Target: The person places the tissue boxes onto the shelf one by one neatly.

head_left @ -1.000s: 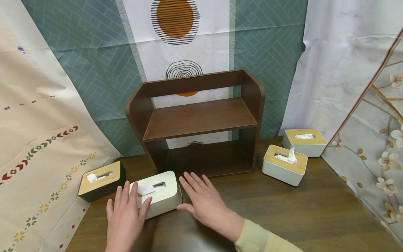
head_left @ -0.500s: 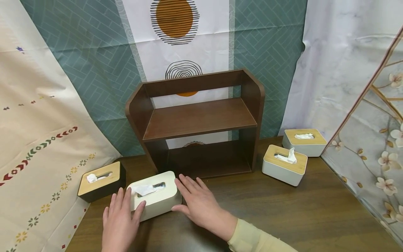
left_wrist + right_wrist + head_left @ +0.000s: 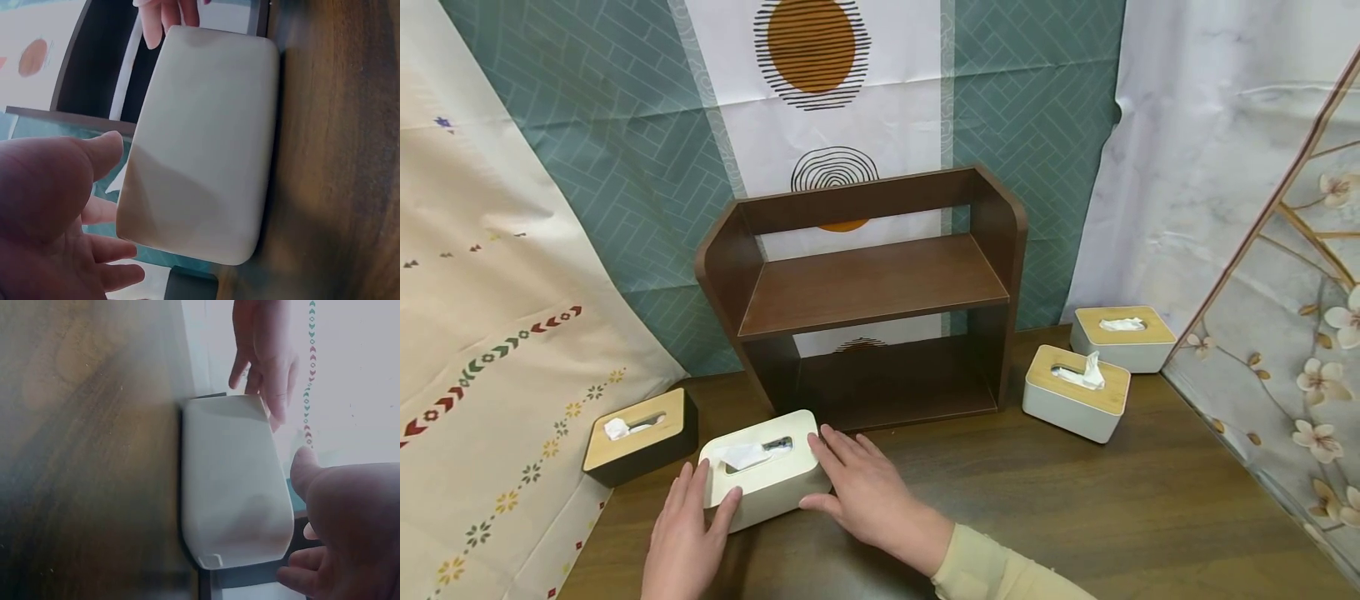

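Observation:
A cream tissue box (image 3: 775, 492) with a white tissue in its slot sits on the table in front of the shelf. My left hand (image 3: 683, 529) is at the box's left end, fingers extended and thumb spread near the front top edge. At the right end is my right hand (image 3: 868, 496), its fingers stretched along the side and thumb in front. Both wrist views show the long front face of the box (image 3: 200, 144) between the two hands, with the thumbs off that face. Whether the fingertips touch the box ends cannot be told.
A dark brown two-tier shelf (image 3: 880, 287) stands behind the box. A black tissue box (image 3: 643, 454) with a wooden lid lies to the left. Two white wooden-lidded tissue boxes, one nearer (image 3: 1067, 408) and one farther (image 3: 1138, 354), stand at the right. Curtains surround the table (image 3: 1075, 508).
My right hand has shifted left, closer to the cream tissue box. My left hand has drawn slightly back and down along its left end. The box stays in about the same place.

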`<state>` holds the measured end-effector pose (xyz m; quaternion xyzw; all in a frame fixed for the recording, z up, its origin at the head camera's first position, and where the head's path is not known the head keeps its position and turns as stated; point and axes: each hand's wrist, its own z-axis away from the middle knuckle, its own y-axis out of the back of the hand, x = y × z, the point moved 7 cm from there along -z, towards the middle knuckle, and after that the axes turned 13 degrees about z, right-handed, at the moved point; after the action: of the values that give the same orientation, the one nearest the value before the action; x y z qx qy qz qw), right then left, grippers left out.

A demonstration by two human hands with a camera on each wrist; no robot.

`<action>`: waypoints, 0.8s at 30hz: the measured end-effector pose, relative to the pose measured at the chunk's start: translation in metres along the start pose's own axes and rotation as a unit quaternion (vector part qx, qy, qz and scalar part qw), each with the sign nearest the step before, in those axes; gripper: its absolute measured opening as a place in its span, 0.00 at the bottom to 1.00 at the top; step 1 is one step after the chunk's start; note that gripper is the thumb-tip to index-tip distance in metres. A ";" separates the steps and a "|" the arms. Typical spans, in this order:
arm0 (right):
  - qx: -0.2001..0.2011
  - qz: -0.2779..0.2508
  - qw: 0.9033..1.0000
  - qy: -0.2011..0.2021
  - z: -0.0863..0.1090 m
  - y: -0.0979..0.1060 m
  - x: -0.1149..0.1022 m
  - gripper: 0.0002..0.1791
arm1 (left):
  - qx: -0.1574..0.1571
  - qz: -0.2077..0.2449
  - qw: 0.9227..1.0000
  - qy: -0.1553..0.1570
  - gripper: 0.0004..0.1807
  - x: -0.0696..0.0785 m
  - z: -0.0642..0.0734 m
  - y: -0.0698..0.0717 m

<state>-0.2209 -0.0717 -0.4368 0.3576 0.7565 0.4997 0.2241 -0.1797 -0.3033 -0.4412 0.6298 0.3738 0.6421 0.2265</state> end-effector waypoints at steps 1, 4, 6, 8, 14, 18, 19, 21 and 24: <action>-0.002 -0.004 1.000 0.001 0.000 -0.001 -0.001 0.46 | -0.007 0.005 1.000 0.006 0.50 -0.002 0.000 -0.001; -0.007 -0.013 1.000 0.004 0.000 -0.004 -0.002 0.46 | -0.023 0.016 0.999 0.018 0.52 -0.007 -0.001 -0.004; -0.007 -0.020 1.000 0.007 0.000 -0.006 -0.004 0.46 | -0.026 0.023 0.999 0.013 0.53 -0.009 -0.001 -0.005; -0.007 -0.025 1.000 0.006 0.000 -0.006 -0.004 0.46 | -0.027 0.026 0.999 0.007 0.53 -0.011 -0.001 -0.006; -0.008 -0.041 0.999 -0.005 0.001 -0.010 -0.005 0.44 | -0.040 0.039 0.998 0.012 0.54 -0.016 0.000 -0.009; -0.008 -0.050 0.999 -0.013 0.000 -0.013 -0.005 0.43 | -0.042 0.049 0.998 0.020 0.56 -0.018 0.003 -0.010; -0.007 -0.053 0.998 -0.015 0.000 -0.013 -0.005 0.43 | -0.040 0.050 0.998 0.020 0.56 -0.018 0.003 -0.010; -0.005 -0.058 0.998 -0.019 -0.001 -0.014 -0.005 0.42 | -0.037 0.052 0.998 0.020 0.56 -0.018 0.004 -0.009; 0.004 -0.069 0.997 -0.024 -0.001 -0.016 -0.005 0.41 | -0.038 0.053 0.997 0.029 0.56 -0.019 0.004 -0.009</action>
<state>-0.2237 -0.0804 -0.4510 0.3172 0.7759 0.4713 0.2744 -0.1759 -0.3112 -0.4605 0.6214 0.3216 0.6845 0.2047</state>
